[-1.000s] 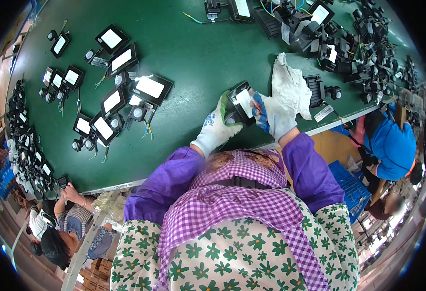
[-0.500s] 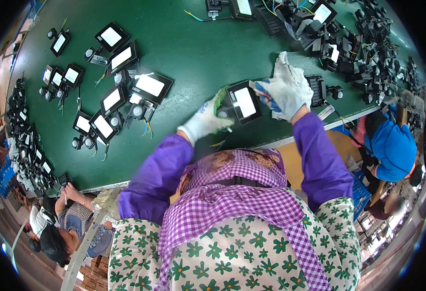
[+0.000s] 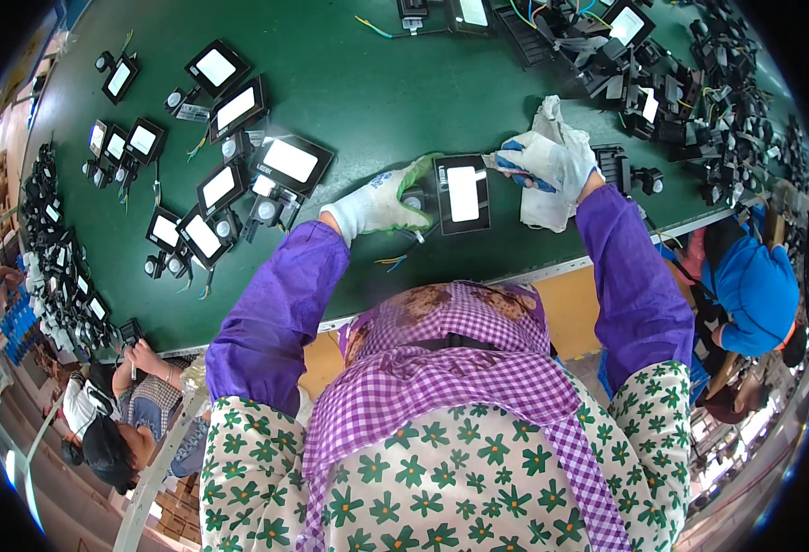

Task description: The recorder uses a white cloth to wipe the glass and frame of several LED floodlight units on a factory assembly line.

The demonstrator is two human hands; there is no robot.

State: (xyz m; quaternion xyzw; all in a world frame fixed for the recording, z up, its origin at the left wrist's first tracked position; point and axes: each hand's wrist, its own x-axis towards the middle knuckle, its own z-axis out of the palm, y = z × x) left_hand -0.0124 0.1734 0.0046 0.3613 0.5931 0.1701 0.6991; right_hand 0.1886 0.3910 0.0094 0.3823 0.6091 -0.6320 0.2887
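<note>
A black floodlight (image 3: pixel 464 195) with a white panel faces up on the green table in front of me. My gloved left hand (image 3: pixel 384 201) is closed round its left side, by the round sensor (image 3: pixel 413 199). At its upper right edge, my gloved right hand (image 3: pixel 550 167) pinches a small tool with a flat, greyish blade (image 3: pixel 494 162); most of its handle is hidden in the fingers. A crumpled white rag (image 3: pixel 552 118) lies under and behind the right hand; whether the hand also grips it I cannot make out.
Several floodlights with sensors and wires (image 3: pixel 291 160) lie to the left. A large heap of black lamps (image 3: pixel 671 92) covers the right side; another pile (image 3: pixel 64 276) lines the far left edge. Beside the rag sits a lamp (image 3: pixel 613 167), back upward. Other people work at both sides.
The floodlight has turned from a slight tilt to nearly straight. My left forearm has swung outward to the left, and the right hand has shifted slightly upward with the tool.
</note>
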